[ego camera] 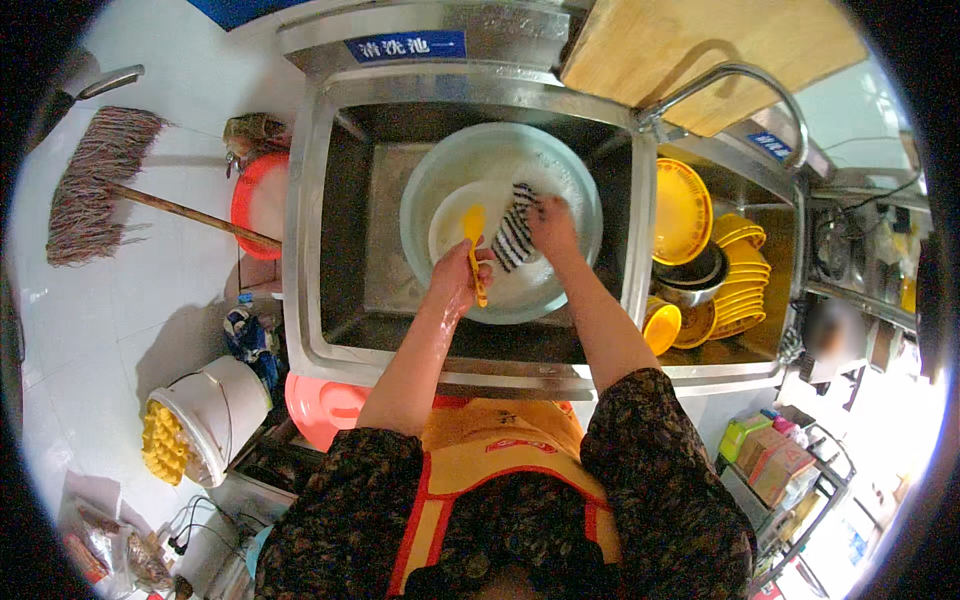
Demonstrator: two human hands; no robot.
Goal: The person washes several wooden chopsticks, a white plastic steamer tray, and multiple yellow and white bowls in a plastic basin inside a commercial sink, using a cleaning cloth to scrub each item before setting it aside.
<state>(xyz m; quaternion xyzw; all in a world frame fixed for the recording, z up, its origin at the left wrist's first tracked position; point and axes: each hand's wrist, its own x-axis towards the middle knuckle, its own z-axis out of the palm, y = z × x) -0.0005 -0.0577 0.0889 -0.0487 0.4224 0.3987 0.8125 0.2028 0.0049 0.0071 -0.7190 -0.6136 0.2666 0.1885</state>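
My left hand (459,276) grips a yellow spoon (474,223) by its handle, bowl end pointing away from me. In my right hand (553,225) is a black-and-white striped cloth (514,229), which hangs to the left of the fingers. Both hands are over a large pale round basin (420,187) of cloudy, sudsy water. A white bowl or smaller basin (442,217) lies inside it, partly under the left hand. The basin stands in a stainless steel sink (311,225). The right fingertips are hidden by blur and the cloth.
At right, a second sink basin (776,300) holds stacked yellow bowls (742,285), a yellow plate (681,211) and a dark metal pot (694,274). A curved faucet (750,69) and a wooden board (705,45) stand behind. To the left are a mop (105,187), a red basin (262,206) and a white bucket (217,412).
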